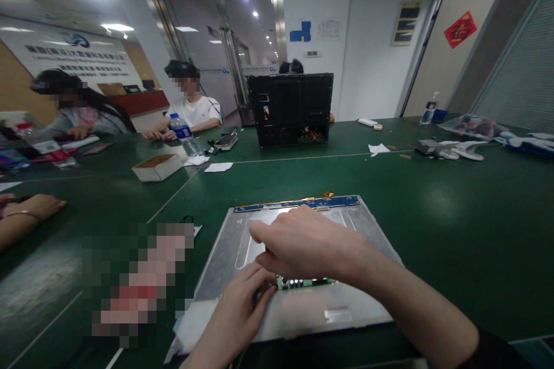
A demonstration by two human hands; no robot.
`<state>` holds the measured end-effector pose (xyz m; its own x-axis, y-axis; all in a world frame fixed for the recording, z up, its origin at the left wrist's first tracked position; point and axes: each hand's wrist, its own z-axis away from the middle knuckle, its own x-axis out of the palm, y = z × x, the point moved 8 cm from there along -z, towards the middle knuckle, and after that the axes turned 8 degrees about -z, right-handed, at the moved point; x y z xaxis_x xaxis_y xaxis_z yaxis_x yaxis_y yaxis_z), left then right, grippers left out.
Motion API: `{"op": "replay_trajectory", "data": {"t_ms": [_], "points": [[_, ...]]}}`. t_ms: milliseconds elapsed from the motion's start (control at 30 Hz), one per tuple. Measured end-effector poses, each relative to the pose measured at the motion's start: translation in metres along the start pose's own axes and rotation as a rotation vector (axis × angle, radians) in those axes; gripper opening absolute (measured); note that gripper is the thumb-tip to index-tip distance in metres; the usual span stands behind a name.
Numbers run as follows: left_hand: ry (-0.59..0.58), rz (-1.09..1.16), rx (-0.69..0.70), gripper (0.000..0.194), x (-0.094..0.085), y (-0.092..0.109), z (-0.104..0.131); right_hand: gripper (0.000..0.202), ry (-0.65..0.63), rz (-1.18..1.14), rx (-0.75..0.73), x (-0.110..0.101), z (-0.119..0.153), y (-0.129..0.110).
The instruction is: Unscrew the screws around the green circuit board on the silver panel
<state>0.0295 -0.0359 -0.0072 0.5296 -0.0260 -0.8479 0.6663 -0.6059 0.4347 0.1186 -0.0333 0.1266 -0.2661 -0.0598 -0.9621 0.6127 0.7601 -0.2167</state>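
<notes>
A flat metal-backed display panel (294, 311) lies on the green table in front of me. Along its far edge runs a narrow blue circuit strip (277, 206). Nearer to me, a small green circuit board (305, 283) sits on the metal, partly covered by my hands. My right hand (298, 242) is closed in a fist just above that board, its fingers wrapped round something mostly hidden; only a dark bit shows. At the board's left end, my left hand (246, 302) has thumb and fingers drawn together. What lies between them cannot be made out.
A black monitor housing (292, 109) stands across the green table (433, 207). An open carton (158, 167) and a water bottle (184, 132) are at far left. Gloves (463, 150) lie at right. Two people sit opposite; another person's arm (26, 216) rests at left.
</notes>
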Motion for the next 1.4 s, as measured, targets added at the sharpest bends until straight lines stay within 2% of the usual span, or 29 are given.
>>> {"op": "replay_trajectory", "data": {"t_ms": [233,400,567,700,900,1100,1267,1400], "points": [[0.068,0.024,0.056,0.015,-0.010,0.011,-0.004,0.027,-0.026,-0.073,-0.124,0.001,0.006,-0.007],[0.072,-0.008,0.028,0.017,-0.008,0.006,-0.003,0.026,-0.007,-0.061,-0.071,-0.002,0.003,-0.002],[0.019,-0.020,-0.023,0.017,-0.004,0.001,-0.002,0.027,0.005,-0.018,-0.004,-0.001,0.001,0.002],[0.015,0.014,-0.006,0.017,-0.005,0.004,-0.003,0.017,-0.023,-0.023,-0.007,0.000,0.002,0.002],[0.040,0.009,0.032,0.016,-0.007,0.008,-0.005,0.024,-0.030,-0.064,-0.090,0.002,0.005,-0.004],[0.071,-0.020,0.036,0.017,-0.007,0.007,-0.003,0.027,0.008,-0.056,-0.050,0.000,0.003,0.001],[0.004,-0.037,-0.023,0.017,-0.001,0.000,0.000,0.028,-0.005,-0.033,0.005,-0.002,0.002,0.004],[-0.023,-0.010,-0.023,0.016,-0.001,0.001,-0.001,0.018,-0.019,-0.015,0.004,-0.002,0.003,0.002]]}}
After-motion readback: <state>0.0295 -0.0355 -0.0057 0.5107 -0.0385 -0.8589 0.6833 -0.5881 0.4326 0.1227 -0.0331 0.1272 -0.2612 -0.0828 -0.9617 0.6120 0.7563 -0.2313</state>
